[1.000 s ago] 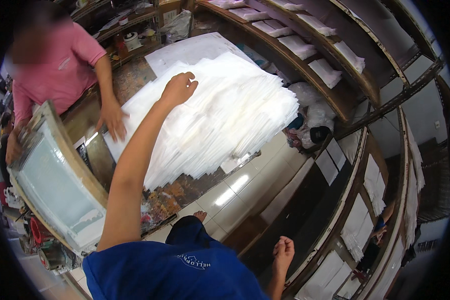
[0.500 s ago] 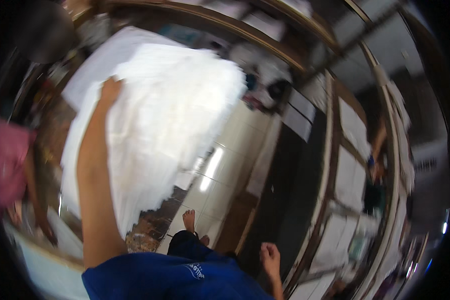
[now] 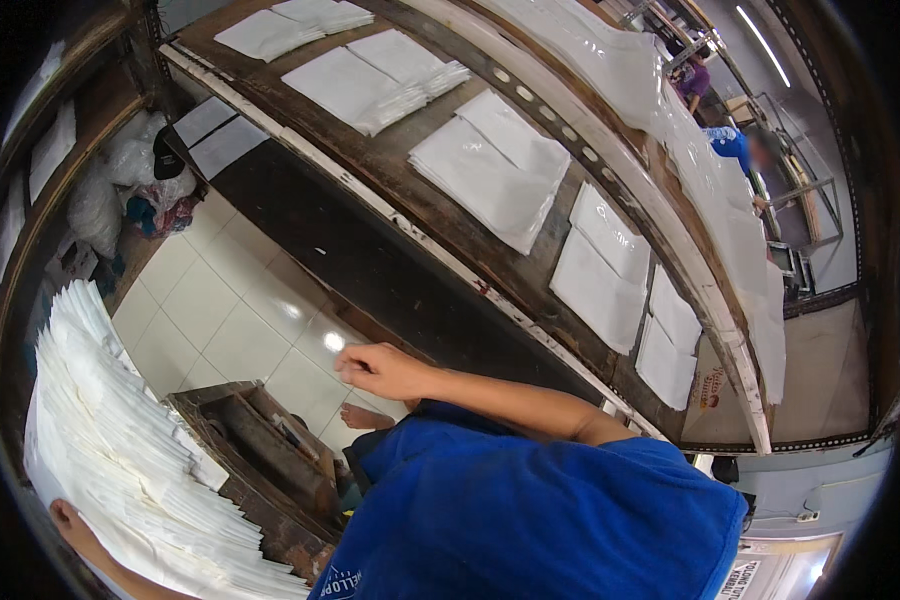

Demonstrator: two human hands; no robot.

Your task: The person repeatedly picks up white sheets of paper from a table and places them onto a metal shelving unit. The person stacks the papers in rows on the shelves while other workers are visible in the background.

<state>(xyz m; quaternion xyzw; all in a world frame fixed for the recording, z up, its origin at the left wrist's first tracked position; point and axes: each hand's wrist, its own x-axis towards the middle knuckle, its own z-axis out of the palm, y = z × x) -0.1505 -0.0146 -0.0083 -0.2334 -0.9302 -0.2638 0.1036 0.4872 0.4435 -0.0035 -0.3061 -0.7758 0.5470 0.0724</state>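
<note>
A thick, fanned stack of thin white sheets (image 3: pixel 130 450), perhaps plastic bags, lies at the lower left on a worn wooden table (image 3: pixel 235 490). My left hand (image 3: pixel 67 520) rests on the stack's left side, its fingers foreshortened, so their grip is unclear. In the middle, over the tiled floor, my right hand (image 3: pixel 380 370) hangs loosely bent with its fingers a little apart and nothing in them.
A long shelf (image 3: pixel 400 215) with several flat piles of white bags (image 3: pixel 490 165) crosses in front of me, above a dark lower board (image 3: pixel 320 240). Plastic bundles (image 3: pixel 95 210) sit at the far left. Another person in blue (image 3: pixel 727 145) is beyond the shelf.
My view has swung to the right, so the stack now appears lower left and the shelf fills the middle. My left hand stays on the stack. My right arm now reaches across my front.
</note>
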